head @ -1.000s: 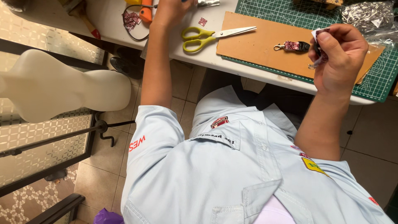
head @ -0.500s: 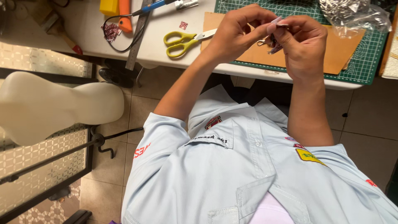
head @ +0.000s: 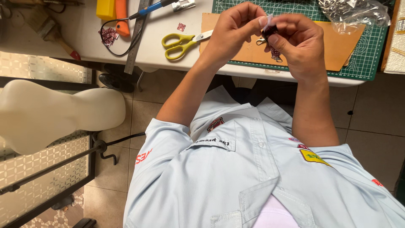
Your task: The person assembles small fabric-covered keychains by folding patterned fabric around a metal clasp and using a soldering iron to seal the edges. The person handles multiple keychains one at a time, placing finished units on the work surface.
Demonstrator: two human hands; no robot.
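Note:
Both my hands meet above the table's front edge. My left hand (head: 238,26) and my right hand (head: 297,40) pinch a small dark patterned strap piece with a metal clasp (head: 269,33) between their fingertips; a short end of it dangles below. Under them lies a brown leather sheet (head: 341,46) on a green cutting mat (head: 367,63). Yellow-handled scissors (head: 181,43) lie just left of my left hand on the white table (head: 156,59).
A steel ruler (head: 136,40), an orange tool (head: 122,19), a yellow block (head: 105,8) and a blue-handled tool (head: 149,9) lie at the table's left. A clear bag of metal parts (head: 354,12) sits far right. A white dress form (head: 46,114) stands on the tiled floor.
My left hand came over from the table's left side to join my right hand on the small strap piece. The view shifted slightly.

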